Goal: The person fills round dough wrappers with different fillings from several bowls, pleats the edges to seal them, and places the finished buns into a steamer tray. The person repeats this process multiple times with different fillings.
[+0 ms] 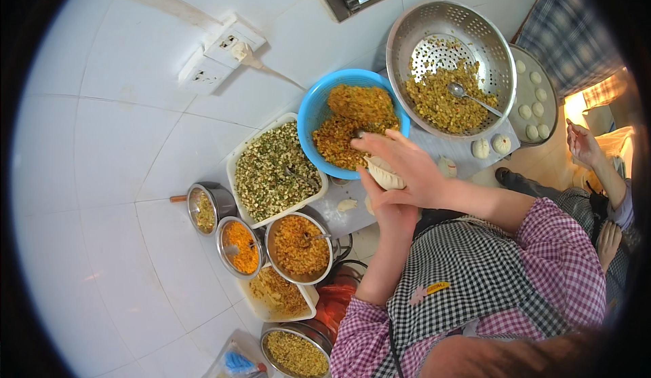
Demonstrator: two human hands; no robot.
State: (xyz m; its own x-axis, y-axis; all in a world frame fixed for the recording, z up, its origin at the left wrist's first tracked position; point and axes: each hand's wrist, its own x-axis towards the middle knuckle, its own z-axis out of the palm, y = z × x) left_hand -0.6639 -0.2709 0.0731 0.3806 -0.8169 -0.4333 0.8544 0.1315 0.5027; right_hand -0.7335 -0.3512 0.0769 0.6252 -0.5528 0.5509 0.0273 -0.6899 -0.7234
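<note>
A pale crescent dumpling (384, 174) with a pleated edge sits between my two hands, in front of the blue basin's near rim. My left hand (395, 212) supports it from below, with fingers and thumb around its lower side. My right hand (417, 167) closes over it from above, its fingers reaching across the rim of the blue plastic basin (308, 117). That basin holds brownish-yellow chopped filling (363, 106) with a spoon in it, its handle end partly behind my fingers. Just below my hands, small pieces of dough (346, 205) lie on the floured grey work surface (349, 222).
A perforated steel colander (505, 59) with filling and a spoon stands at the far right. Beside it are a round tray (523, 130) of dough balls and filled buns (480, 148). A white tub (234, 174) and steel bowls (330, 262) of filling line the left. Another person's hand (584, 144) is at right.
</note>
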